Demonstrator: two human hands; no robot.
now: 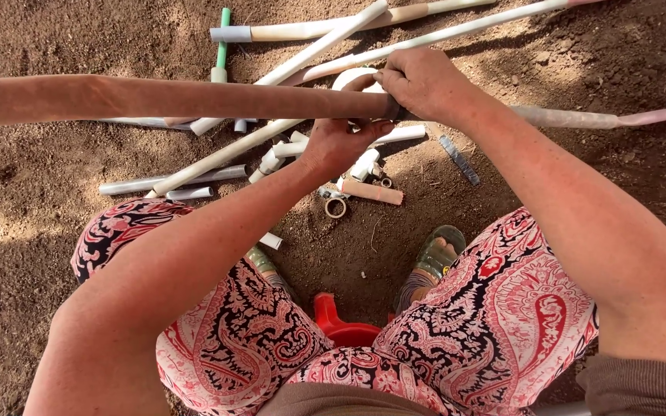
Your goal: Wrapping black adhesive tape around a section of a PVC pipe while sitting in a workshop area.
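- A person sits on a red stool (342,327) over bare dirt ground (32,200), and both hands meet in front of the knees.
- The big thing is 1 long dusty pipe (156,98). It lies flat and sideways across the view, and its long way runs from far out past the left hand to the spot where the 2 hands meet.
- The right hand (424,83) sits on top at the pipe's near end. Its fingers are curled down and closed over that end.
- The left hand (338,145) comes up from below, just under the same end. Its fingers are bent and pinch around the pipe from the under side.
- A white curved piece (351,77) peeks out right by the right hand's fingers. I cannot tell if it is joined to the pipe.
- So both hands hold 1 end, and all the rest of the pipe sticks out to the left with nothing holding it there.
- Under the hands, on the ground, lie lots of white pipe bits (217,158), a short tan tube (371,192) and a small ring (336,206).
- A thin pipe (610,119) runs off to the right of the right hand.
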